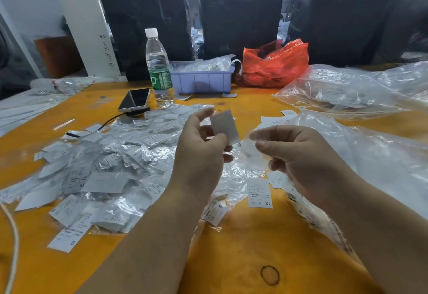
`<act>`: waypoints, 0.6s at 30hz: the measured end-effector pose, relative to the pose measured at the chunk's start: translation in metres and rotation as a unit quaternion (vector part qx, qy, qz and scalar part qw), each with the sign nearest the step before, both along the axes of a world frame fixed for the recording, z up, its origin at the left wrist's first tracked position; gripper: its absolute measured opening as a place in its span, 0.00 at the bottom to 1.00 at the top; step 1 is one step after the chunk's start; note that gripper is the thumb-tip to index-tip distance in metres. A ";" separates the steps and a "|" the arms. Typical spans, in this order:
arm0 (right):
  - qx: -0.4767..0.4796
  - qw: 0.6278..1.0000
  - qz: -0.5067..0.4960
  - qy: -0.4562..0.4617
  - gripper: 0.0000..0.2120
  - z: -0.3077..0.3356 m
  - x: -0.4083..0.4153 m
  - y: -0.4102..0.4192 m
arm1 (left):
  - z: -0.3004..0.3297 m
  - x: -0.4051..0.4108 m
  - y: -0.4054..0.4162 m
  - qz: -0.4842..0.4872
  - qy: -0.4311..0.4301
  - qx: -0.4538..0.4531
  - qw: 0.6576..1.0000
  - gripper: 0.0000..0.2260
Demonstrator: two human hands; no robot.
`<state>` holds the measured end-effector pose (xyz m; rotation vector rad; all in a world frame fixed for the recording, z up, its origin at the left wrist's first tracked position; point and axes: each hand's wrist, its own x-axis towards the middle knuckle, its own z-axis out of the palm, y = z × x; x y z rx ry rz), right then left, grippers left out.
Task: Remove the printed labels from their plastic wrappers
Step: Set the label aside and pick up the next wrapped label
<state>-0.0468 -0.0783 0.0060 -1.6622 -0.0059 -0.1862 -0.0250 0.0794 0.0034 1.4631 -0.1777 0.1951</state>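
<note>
Working at an orange bench (243, 242), with both hands raised just above it and close together. Left hand (201, 145) pinching a blank-faced white label (225, 127) between thumb and fingers, holding it upright and tilted; right hand (298, 152) pinching a clear plastic wrapper (251, 152) just right of the label, the blur hiding whether label and wrapper are still touching. Lying heaped to the left and under the hands, a pile of wrapped labels (104, 159), with loose printed labels marked S (69, 238) and XL (259, 193) resting at the near edge. Standing farther back, a water bottle (158, 67) beside a phone (135, 100) lying face up, a lilac plastic bin (201, 79) to their right, and a red plastic bag (275, 64) right of the bin. Spreading across the right side, large clear plastic bags (347, 90). Lying near the front edge of the bench, a dark rubber band (269, 275).
</note>
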 end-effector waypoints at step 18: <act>-0.028 0.997 0.058 -0.035 0.04 0.002 -0.005 0.005 | 0.005 -0.003 0.000 -0.030 -0.011 0.045 0.998 0.15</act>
